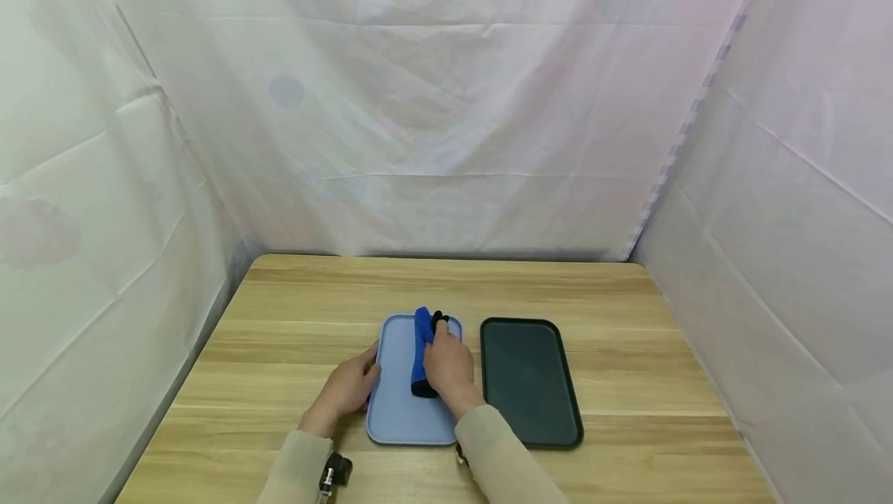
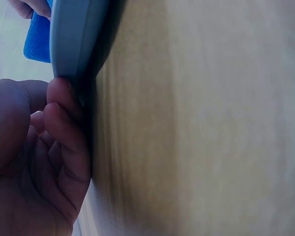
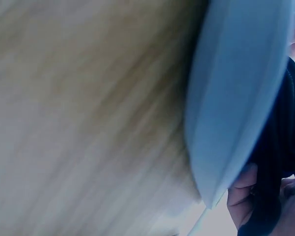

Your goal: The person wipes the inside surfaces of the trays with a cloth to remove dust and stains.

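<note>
In the head view a light blue tray (image 1: 391, 411) lies on the table, long side away from me. On it is a blue and black knitted piece that looks like a glove (image 1: 420, 360), with a dark end toward me and black finger-like tips at the far end. My right hand (image 1: 449, 364) grips its right side; the right wrist view shows fingers around the dark ribbed fabric (image 3: 289, 128). My left hand (image 1: 349, 384) pinches the tray's left rim, its curled fingers (image 2: 68, 132) beside the tray wall in the left wrist view.
A dark green tray (image 1: 530, 380) lies just right of the blue one, a narrow gap between them. The wood-grain table (image 1: 279, 349) is bounded by pale cloth walls (image 1: 446, 139) at the back and both sides.
</note>
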Demonstrator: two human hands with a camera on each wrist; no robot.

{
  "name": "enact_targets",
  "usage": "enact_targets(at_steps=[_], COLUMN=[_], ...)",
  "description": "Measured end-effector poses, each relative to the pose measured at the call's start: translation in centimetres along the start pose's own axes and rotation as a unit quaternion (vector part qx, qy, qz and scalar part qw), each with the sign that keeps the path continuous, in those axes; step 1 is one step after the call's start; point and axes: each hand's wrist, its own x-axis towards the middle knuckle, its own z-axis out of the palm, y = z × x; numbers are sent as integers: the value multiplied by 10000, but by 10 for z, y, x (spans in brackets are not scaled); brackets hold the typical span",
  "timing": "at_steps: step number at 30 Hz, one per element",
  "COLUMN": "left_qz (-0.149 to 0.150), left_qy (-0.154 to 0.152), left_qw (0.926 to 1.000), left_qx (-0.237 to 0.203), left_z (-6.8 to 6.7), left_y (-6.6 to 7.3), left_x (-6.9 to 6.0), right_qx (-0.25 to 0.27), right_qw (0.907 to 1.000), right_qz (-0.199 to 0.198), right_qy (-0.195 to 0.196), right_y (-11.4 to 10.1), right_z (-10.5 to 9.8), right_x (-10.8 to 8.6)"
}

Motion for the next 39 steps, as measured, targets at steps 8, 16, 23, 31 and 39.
enact_targets(at_steps=[8,16,23,31,39], left_qz=[-2,-33,-92,-62,-167], left_qy=[8,23,-37,-26,-97], left_qw=[10000,10000,9999,9999,9998], left_qx=[-28,61,18,100,112], left_z=[0,0,-2,-1,-2], left_y=[1,0,2,0,-1], left_x=[-1,1,-1,-1,0], right_qx=[239,336,516,654,659], right_qw=[9996,9994,9977,9964,9965], right_qz=[77,49,304,301,298], right_qy=[-114,-100,-311,-441,-409], right_y=[-6,-18,-24,-29,-36], right_z=[1,6,10,11,18], right_x=[1,4,6,5,1])
